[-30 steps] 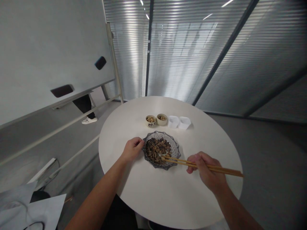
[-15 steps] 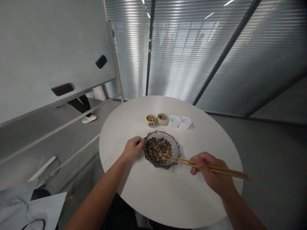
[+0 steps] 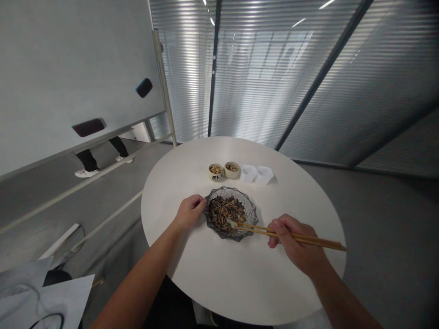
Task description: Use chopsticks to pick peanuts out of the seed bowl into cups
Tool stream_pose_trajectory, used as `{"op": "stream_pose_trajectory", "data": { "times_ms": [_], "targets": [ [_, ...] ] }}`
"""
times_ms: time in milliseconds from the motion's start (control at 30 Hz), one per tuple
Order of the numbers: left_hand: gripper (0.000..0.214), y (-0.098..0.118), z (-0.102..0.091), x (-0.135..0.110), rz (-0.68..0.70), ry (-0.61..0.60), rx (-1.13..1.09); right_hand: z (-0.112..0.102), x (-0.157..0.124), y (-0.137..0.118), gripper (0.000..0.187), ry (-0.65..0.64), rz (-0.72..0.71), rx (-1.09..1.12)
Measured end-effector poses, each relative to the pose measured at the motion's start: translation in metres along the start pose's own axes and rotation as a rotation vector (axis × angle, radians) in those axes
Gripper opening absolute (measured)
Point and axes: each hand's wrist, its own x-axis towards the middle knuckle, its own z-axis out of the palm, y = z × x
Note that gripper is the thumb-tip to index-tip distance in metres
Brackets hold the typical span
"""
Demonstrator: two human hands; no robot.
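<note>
A scalloped glass bowl sits on the round white table, with dark striped seeds that look like sunflower seeds inside. My left hand is closed on the bowl's left rim, thumb and fingers pinched at its edge. In my right hand is a pair of wooden chopsticks, their tips down among the seeds at the bowl's near side. A small pale piece shows at the tips; I cannot tell whether they grip it.
Behind the bowl stand two small round tubs holding light brown nut-like pieces, and two white plastic cups to their right. A whiteboard on a frame stands at the left. A person's legs show beneath it.
My right hand and the chopsticks have shifted slightly left, and the pale piece at the tips shows more. My left hand stays at the rim. The person's legs beyond the whiteboard have moved left.
</note>
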Motion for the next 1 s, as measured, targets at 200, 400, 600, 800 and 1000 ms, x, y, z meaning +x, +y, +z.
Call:
{"op": "stream_pose_trajectory", "data": {
  "times_ms": [200,400,600,800,1000],
  "targets": [
    [0.032,-0.002,0.001,0.001,-0.001,-0.009,0.001,0.007,-0.004,0.008,0.047,0.073,-0.065,-0.021],
    [0.033,-0.003,0.001,0.001,0.013,-0.007,0.001,0.008,-0.009,0.000,0.042,0.203,-0.061,0.104],
    [0.032,-0.003,0.000,0.001,0.021,-0.011,0.009,0.007,-0.001,-0.003,0.041,0.366,-0.073,0.283],
    [0.031,-0.003,0.001,0.001,0.015,-0.009,0.004,0.008,0.062,0.011,0.038,0.626,-0.060,0.443],
    [0.033,-0.004,0.001,0.001,0.014,-0.012,-0.017,0.023,0.144,0.026,0.044,0.675,-0.009,0.601]
  ]
}}
